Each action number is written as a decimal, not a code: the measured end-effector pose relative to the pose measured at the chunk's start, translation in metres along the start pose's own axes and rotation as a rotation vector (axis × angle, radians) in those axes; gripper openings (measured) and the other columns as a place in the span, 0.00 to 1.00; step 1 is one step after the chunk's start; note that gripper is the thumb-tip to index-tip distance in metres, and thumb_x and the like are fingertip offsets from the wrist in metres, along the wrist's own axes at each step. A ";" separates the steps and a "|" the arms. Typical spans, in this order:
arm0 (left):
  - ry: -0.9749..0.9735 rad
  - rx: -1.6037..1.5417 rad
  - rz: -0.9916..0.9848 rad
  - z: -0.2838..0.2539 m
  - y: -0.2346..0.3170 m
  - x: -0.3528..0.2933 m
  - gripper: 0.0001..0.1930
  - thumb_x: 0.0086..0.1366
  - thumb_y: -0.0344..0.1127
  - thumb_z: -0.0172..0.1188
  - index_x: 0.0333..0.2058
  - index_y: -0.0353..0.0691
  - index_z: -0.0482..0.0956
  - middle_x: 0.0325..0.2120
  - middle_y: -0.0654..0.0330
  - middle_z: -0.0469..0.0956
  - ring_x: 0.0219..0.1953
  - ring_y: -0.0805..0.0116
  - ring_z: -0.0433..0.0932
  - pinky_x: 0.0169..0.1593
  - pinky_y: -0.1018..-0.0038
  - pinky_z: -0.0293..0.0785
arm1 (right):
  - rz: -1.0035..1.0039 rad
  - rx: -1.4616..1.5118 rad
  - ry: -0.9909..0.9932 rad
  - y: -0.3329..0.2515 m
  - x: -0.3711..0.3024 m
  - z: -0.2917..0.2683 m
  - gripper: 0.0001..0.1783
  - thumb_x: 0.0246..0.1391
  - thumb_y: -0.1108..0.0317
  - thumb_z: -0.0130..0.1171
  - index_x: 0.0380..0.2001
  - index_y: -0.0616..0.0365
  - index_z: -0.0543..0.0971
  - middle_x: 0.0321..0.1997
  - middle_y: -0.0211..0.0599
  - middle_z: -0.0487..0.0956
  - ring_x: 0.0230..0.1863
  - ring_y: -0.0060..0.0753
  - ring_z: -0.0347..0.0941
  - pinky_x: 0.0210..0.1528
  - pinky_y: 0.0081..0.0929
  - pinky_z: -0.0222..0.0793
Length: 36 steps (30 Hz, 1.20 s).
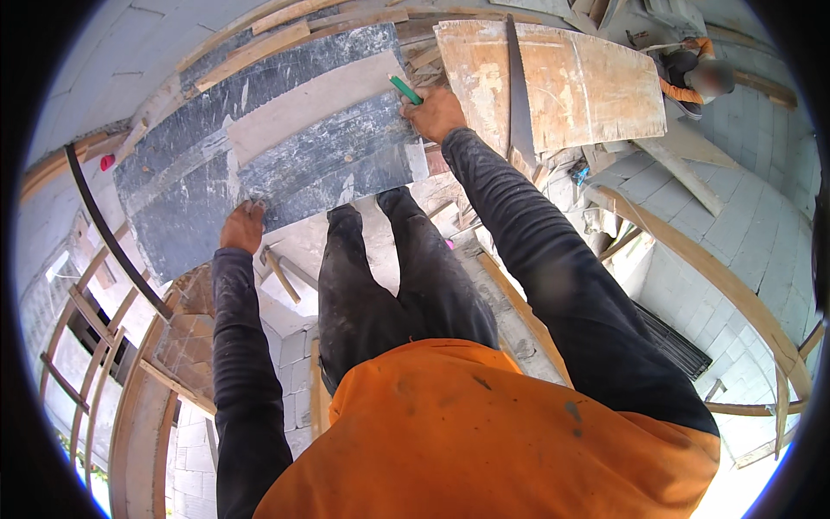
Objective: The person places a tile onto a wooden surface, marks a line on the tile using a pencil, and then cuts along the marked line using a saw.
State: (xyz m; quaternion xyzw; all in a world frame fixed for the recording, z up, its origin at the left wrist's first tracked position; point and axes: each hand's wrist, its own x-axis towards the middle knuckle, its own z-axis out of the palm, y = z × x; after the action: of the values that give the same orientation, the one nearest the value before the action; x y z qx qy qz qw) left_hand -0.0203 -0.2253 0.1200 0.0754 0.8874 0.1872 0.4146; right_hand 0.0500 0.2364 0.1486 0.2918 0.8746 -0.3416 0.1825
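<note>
A large dark grey-blue board [169, 208], scuffed and smeared with white, lies in front of my legs. On it rests a smaller board [333, 143] of similar colour, with a pale strip along its far side. My left hand [242, 227] has its fingers curled on the near left edge of the boards. Between the fingers of my right hand [435, 112] is a green pencil [405, 90], its pale tip pointing away to the far left. That hand is at the right end of the smaller board.
A handsaw [519, 95] lies across a worn plywood sheet [592, 86] to the right. Beyond it, another person [692, 73] in orange sleeves crouches. Timber strips [259, 52] lie along the far side. A dark curved bar [112, 225] and wooden framing [91, 337] stand at left.
</note>
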 end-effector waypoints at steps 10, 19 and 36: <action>0.083 0.021 -0.015 0.006 0.012 -0.008 0.17 0.73 0.45 0.53 0.39 0.34 0.80 0.25 0.47 0.82 0.32 0.49 0.85 0.42 0.58 0.78 | -0.048 -0.015 0.060 0.008 -0.002 0.006 0.17 0.52 0.54 0.71 0.41 0.50 0.89 0.38 0.54 0.86 0.44 0.57 0.84 0.50 0.48 0.79; 0.111 0.074 0.026 0.000 0.021 -0.006 0.16 0.70 0.44 0.61 0.44 0.37 0.85 0.27 0.50 0.86 0.36 0.49 0.86 0.43 0.58 0.79 | 0.023 0.082 0.032 0.004 -0.004 -0.003 0.14 0.53 0.57 0.71 0.39 0.53 0.88 0.33 0.45 0.88 0.38 0.46 0.86 0.45 0.40 0.77; 0.536 -0.532 0.080 0.067 -0.004 -0.015 0.12 0.70 0.32 0.64 0.48 0.34 0.81 0.33 0.55 0.87 0.28 0.71 0.82 0.34 0.72 0.78 | 0.045 0.354 -0.006 0.024 -0.003 0.013 0.08 0.58 0.64 0.69 0.35 0.58 0.86 0.26 0.34 0.85 0.26 0.24 0.81 0.34 0.29 0.76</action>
State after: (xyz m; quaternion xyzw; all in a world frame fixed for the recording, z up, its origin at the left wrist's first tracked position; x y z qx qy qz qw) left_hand 0.0406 -0.2149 0.0894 -0.0520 0.8812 0.4399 0.1650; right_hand 0.0691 0.2401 0.1295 0.3379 0.7935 -0.4868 0.1386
